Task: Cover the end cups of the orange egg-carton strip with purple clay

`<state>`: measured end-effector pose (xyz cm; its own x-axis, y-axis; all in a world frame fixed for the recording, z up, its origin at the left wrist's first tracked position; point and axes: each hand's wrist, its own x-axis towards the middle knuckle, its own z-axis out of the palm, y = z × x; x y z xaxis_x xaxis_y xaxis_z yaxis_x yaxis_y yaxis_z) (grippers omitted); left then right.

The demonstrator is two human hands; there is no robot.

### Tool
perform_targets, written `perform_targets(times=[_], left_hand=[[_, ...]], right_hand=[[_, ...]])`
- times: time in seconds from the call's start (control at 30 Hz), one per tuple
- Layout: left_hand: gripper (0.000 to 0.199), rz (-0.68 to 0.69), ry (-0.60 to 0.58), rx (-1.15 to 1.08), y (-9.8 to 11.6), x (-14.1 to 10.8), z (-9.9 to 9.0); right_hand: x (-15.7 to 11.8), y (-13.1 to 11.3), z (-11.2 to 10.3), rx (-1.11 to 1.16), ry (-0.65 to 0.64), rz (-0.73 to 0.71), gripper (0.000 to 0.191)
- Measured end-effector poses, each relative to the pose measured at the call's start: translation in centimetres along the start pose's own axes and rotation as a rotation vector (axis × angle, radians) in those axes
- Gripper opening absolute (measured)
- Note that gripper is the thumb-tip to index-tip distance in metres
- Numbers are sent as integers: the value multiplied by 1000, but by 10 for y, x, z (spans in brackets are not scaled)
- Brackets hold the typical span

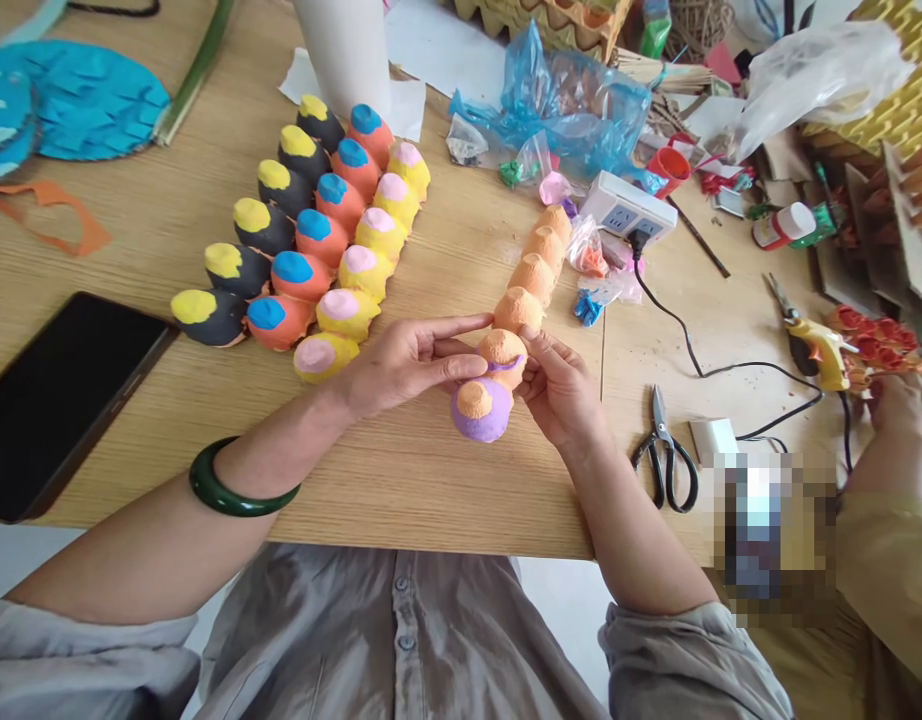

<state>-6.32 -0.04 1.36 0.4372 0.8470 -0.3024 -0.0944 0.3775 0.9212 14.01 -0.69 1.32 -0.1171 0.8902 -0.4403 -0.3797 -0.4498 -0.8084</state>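
A wooden worktop fills most of the frame. Left of center stand three painted rows of bumps. At center lies an orange bumpy strip, its nearest bump purple. The left hand has a loose, part-open grip, fingertips against the strip's left side; the right hand pinches its right edge. A thin purple band crosses the second bump. The step seems to be fitting this band; the next move probably calls for light, even fingertip pressure.
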Motion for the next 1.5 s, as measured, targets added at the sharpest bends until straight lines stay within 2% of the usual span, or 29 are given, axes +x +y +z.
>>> perform_targets(times=[0.2,0.37,0.57,0.73,0.83,0.97,1.07,1.33,1.43,1.5], left_hand=[[104,-44,-22,24,-2,5,-7],[109,-24,-21,154,-4,6,-13],[87,77,3,298,-8,3,-11],[58,131,21,349,-8,3,-4],[47,112,19,298,-3,2,-1],[43,91,-30,191,3,0,-3],[44,79,-90,115,3,1,-5],[45,-33,-139,-106,2,2,-4],[46,-72,-161,-224,4,2,-3],[44,-99,-184,-269,6,0,-3]], right_hand=[[-2,4,1,-41,34,-11,53],[-5,8,3,-84,42,-11,51],[-5,11,4,-83,65,-41,54],[-4,12,3,-99,90,-43,54],[-3,10,3,-106,91,-55,56],[-3,8,3,-109,87,-75,55],[-4,7,3,-126,88,-92,55],[-8,5,5,-215,74,-155,47],[-10,1,6,-258,52,-211,44],[-11,-2,5,-301,84,-267,44]])
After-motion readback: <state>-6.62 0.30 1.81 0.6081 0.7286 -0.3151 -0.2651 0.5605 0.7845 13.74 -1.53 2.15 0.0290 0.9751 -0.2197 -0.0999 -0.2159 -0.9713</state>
